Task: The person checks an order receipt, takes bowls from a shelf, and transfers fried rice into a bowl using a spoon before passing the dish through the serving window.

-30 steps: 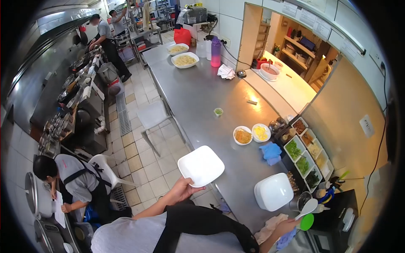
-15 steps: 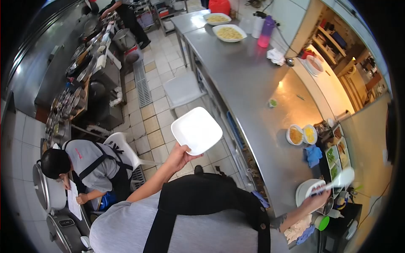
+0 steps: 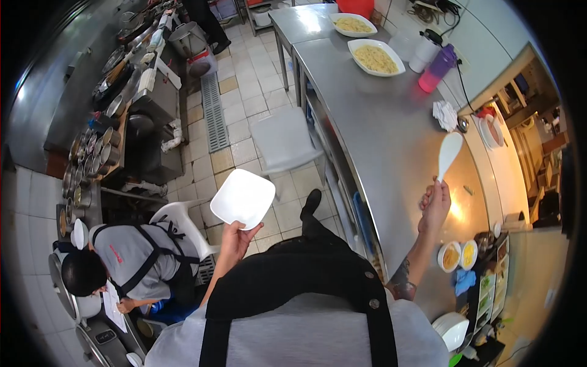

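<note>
Head cam: my L hand (image 3: pixel 238 241) is just L of ctr, lower half of frame, pinched on the near edge of a white sq. dish (image 3: pixel 243 199). Thumb's at the rim, other fingers partly hidden under it. Dish sits approx. mid-frame, a bit L, held up above the tiled floor (image 3: pixel 244 101), nothing seen in it.

My R hand (image 3: pixel 435 207), R of ctr, is wrapped tight round the handle of a white paddle (image 3: pixel 450 151), blade pointing to the top of frame. Paddle & hand are over the steel table (image 3: pixel 373 140), paddle well apart from the dish.

Upper R of ctr on the table: 2 white bowls w/ pale yellow food, i.e. back bowl (image 3: pixel 353 25) & front bowl (image 3: pixel 374 59), then a purple-pink bottle (image 3: pixel 438 69) & crumpled paper (image 3: pixel 445 115). Lower R: orange-filled cup (image 3: pixel 449 257) & yellow-filled cup (image 3: pixel 469 255) side by side, blue cloth (image 3: pixel 465 282) just below, white dish stack (image 3: pixel 452 332) nr btm.

Grey stool (image 3: pixel 282 140) is ctr, beyond the dish. Lower L, a co-worker (image 3: pixel 137 257) bends over w/ a white sheet (image 3: pixel 114 309). L side, metal pots (image 3: pixel 101 158) bunched nr the stove.
</note>
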`<state>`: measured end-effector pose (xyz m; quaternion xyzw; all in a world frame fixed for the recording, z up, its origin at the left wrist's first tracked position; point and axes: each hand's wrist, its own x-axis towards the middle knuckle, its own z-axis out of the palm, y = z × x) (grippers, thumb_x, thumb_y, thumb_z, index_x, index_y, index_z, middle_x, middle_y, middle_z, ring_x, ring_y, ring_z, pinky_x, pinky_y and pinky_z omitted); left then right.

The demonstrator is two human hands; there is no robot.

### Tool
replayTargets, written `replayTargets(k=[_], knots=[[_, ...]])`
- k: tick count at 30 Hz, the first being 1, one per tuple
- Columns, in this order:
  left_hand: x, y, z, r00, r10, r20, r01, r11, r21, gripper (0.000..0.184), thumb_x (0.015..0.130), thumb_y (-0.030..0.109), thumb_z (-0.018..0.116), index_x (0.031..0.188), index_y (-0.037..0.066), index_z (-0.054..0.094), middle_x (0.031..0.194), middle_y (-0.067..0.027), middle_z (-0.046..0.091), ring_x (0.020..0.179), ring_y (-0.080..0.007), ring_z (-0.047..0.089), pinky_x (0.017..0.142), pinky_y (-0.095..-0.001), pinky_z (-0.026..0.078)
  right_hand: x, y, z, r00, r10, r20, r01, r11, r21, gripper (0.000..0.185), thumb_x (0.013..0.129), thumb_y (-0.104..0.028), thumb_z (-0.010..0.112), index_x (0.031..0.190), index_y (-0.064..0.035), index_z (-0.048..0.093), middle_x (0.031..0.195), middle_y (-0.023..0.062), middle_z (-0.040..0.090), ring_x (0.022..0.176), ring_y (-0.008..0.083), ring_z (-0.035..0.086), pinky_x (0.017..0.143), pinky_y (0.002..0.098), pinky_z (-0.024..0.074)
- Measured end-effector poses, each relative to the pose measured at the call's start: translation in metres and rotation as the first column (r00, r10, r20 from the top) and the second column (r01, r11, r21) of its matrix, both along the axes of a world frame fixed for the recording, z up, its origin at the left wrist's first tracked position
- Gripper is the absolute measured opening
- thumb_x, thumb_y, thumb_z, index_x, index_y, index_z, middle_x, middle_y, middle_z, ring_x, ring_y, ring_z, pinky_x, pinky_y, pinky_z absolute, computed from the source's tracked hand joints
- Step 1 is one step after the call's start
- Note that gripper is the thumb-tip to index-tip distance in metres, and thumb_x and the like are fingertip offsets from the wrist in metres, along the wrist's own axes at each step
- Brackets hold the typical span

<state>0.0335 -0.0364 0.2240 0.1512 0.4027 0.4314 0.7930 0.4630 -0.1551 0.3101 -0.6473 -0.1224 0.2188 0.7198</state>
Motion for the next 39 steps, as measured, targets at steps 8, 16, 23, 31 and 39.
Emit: replayTargets(k=[8,16,23,31,39], knots=[[0.076,0.146,0.005,0.998,-0.042,-0.056,0.045,0.998,0.038,0.063,0.072,-0.002,0.04,0.132,0.001,0.022,0.126,-0.0195,0.042,0.108,-0.0346,0.054,0.087,-0.047,0.053,0.129,0.186,-0.022,0.882,0.22,0.416,-0.034,0.911,-0.41,0.024,0.087,-0.024,0.056,0.099,-0.0034,0.06,0.071,0.0076,0.06,0.059,0.0173,0.056,0.052,0.0277,0.0424],[0.19,0.268,0.044,0.968,-0.23,-0.102,0.244,0.957,0.158,0.064,0.074,-0.001,0.04,0.134,0.004,0.018,0.128,-0.0196,0.04,0.111,-0.0354,0.052,0.086,-0.0488,0.052,0.21,0.348,0.012,0.518,0.534,0.668,0.269,0.64,-0.72,0.028,0.078,-0.021,0.059,0.098,-0.0025,0.064,0.092,0.0212,0.064,0.09,0.0366,0.061,0.077,0.0435,0.0489],[0.28,0.368,0.057,0.913,-0.396,-0.101,0.409,0.893,0.189,0.061,0.076,-0.001,0.039,0.133,0.001,0.019,0.126,-0.0202,0.041,0.107,-0.0348,0.054,0.084,-0.0482,0.054,0.227,0.454,0.008,0.521,0.633,0.572,0.329,0.47,-0.819,0.02,0.078,-0.013,0.051,0.085,0.0,0.064,0.089,0.0224,0.064,0.086,0.038,0.063,0.073,0.0459,0.0505],[0.34,0.467,0.047,0.862,-0.492,-0.123,0.507,0.837,0.205,0.061,0.076,-0.001,0.039,0.134,0.005,0.019,0.126,-0.0189,0.042,0.106,-0.0343,0.055,0.083,-0.0482,0.055,0.226,0.514,-0.053,0.694,0.515,0.503,0.251,0.482,-0.84,0.021,0.076,-0.01,0.052,0.091,0.0009,0.063,0.092,0.0241,0.064,0.086,0.0381,0.063,0.076,0.0453,0.0495],[0.426,0.541,0.036,0.822,-0.538,-0.186,0.569,0.776,0.271,0.06,0.078,-0.002,0.038,0.133,0.009,0.019,0.124,-0.0179,0.042,0.104,-0.033,0.056,0.08,-0.0467,0.055,0.232,0.495,-0.085,0.813,0.26,0.521,0.189,0.729,-0.658,0.025,0.074,-0.014,0.058,0.095,-0.004,0.065,0.087,0.0217,0.065,0.083,0.0364,0.063,0.075,0.0413,0.0497]])
